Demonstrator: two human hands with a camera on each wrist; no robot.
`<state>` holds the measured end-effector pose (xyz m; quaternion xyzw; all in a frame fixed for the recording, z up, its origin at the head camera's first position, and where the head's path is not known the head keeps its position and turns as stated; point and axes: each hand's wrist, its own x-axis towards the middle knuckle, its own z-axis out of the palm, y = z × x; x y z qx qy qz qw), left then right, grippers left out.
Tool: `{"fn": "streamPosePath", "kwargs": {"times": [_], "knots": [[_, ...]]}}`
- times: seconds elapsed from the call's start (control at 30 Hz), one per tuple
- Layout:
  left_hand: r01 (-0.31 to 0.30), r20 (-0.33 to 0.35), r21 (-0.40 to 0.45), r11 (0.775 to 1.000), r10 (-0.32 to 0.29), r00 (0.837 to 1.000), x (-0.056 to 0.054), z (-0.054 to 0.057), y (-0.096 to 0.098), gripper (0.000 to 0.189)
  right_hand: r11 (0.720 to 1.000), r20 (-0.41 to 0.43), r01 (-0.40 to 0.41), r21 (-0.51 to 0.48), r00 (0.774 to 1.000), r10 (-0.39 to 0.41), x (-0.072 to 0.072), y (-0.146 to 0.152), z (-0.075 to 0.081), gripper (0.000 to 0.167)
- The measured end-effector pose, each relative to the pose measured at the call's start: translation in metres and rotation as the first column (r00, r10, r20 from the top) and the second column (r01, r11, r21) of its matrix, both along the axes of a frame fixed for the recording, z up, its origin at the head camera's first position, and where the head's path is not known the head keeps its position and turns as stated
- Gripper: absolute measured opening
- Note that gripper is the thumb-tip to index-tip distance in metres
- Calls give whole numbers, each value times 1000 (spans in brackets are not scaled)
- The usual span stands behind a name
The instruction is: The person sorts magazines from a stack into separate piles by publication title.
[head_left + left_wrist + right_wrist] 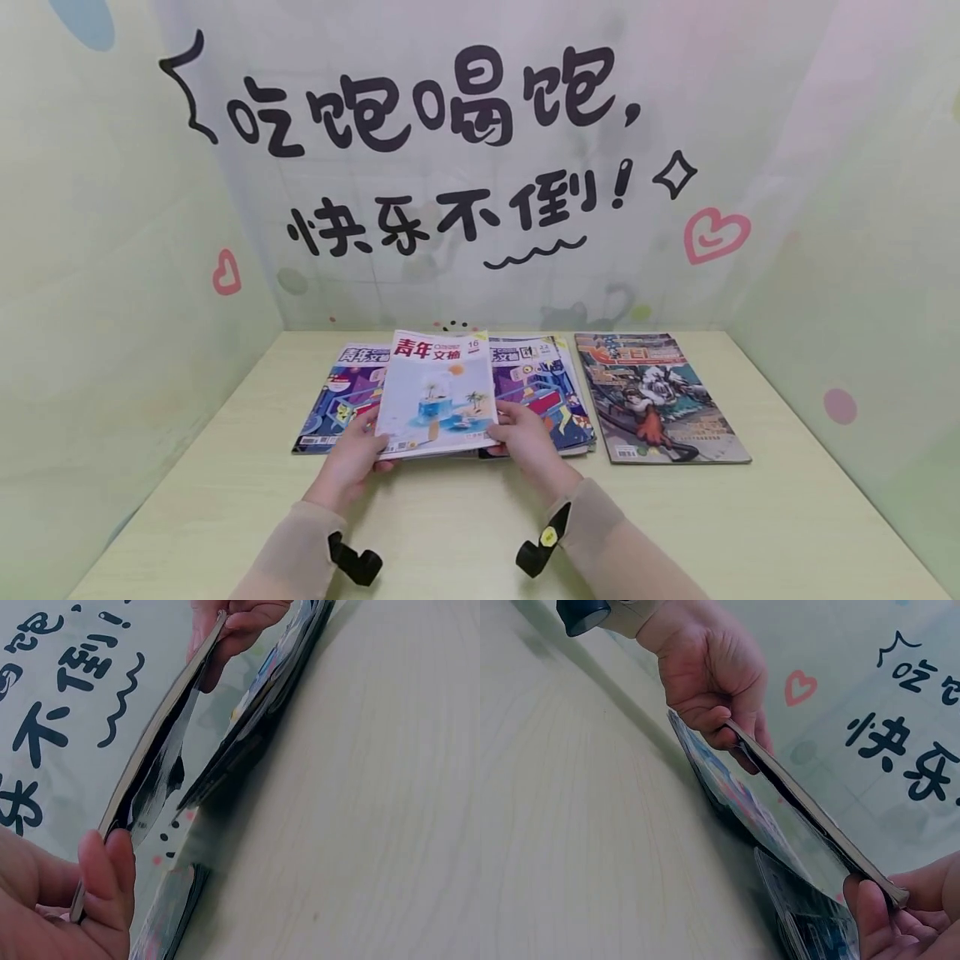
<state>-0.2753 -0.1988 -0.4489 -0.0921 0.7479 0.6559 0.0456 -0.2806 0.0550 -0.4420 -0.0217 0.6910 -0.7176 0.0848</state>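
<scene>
Both hands grip a magazine with a pale blue island cover (438,396), one at each lower side edge. My left hand (352,454) pinches its left edge, thumb on the cover and fingers beneath. On the other edge, my right hand (531,446) does the same. Both wrist views show the held magazine (157,739) edge-on and raised above the table, with loose pages sagging under it. Behind it lie a purple-covered magazine (330,408) on the left and a pile of magazines (543,400) on the right, both partly hidden by it.
A magazine with a dark illustrated cover (663,404) lies on the right of the pale wooden table (442,533). Fabric walls with printed lettering (450,108) enclose the back and sides. Black wrist cameras (356,562) are strapped over the sleeves.
</scene>
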Motion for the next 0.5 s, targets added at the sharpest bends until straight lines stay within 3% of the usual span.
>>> {"fn": "streamPosePath", "kwargs": {"times": [0.3,0.5], "knots": [[11,46,-32,999,-10,999,5,4,-49,61,992,47,-115,-59,992,117,-5,-41,10,52],[33,60,-48,998,-31,998,5,7,-79,62,983,61,-165,-78,984,170,-8,-68,8,57]]}}
